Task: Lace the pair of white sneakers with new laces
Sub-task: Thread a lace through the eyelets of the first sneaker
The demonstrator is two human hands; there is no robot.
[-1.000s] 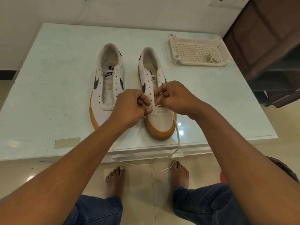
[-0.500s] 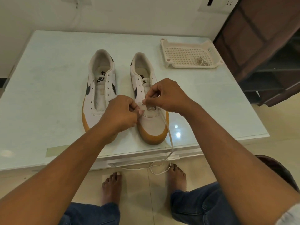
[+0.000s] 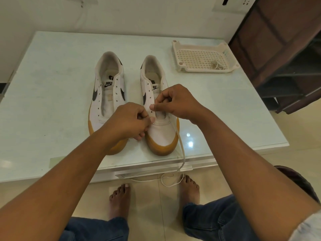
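Left forearm [image 3: 60, 180]: bare, runs from the lower left corner up to frame centre, wrist straight. Left hand [image 3: 126, 121]: knuckles up, fingers curled, thumb pressed to forefinger in a pinch on the eyelet flap of the sneaker [image 3: 161, 133]. Right forearm [image 3: 243, 162]: bare, runs from the lower right corner up to centre, with the right hand [image 3: 177, 101] just above and right of the left, back up, fingers curled, thumb and forefinger pinching the lace [image 3: 182, 153].

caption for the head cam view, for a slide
Left hand and right hand pinch a white lace low on the right sneaker; the left sneaker sits unlaced.
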